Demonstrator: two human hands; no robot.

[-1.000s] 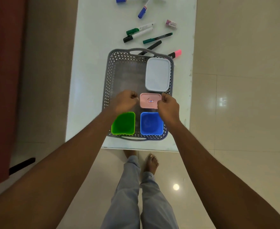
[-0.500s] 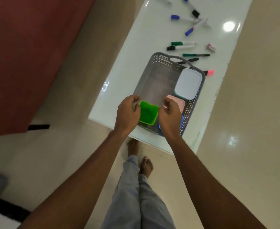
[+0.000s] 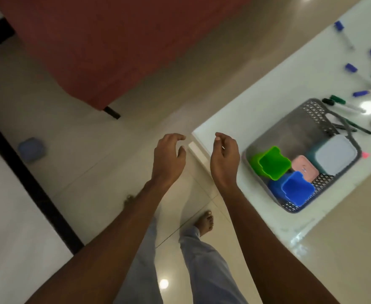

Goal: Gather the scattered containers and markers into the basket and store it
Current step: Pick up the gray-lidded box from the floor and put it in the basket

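The grey basket (image 3: 311, 108) stands on the white table (image 3: 267, 88) at the right. Inside it are a green cup (image 3: 272, 162), a blue cup (image 3: 297, 189), a pink box (image 3: 305, 170) and a white-lidded box (image 3: 335, 153). Several markers (image 3: 342, 106) lie on the table beyond the basket. My left hand (image 3: 169, 159) and my right hand (image 3: 224, 156) hang over the floor, left of the table's corner, with fingers loosely curled and holding nothing. A blue container (image 3: 32, 150) lies on the floor far to the left.
A dark red piece of furniture (image 3: 118, 40) with a black leg fills the upper left. A black strip (image 3: 33, 183) crosses the pale floor tiles. My legs and a bare foot (image 3: 205, 222) are below the hands.
Both hands have left the basket and moved off the table to the left. The view has swung left, so the basket now sits at the right and the floor container shows.
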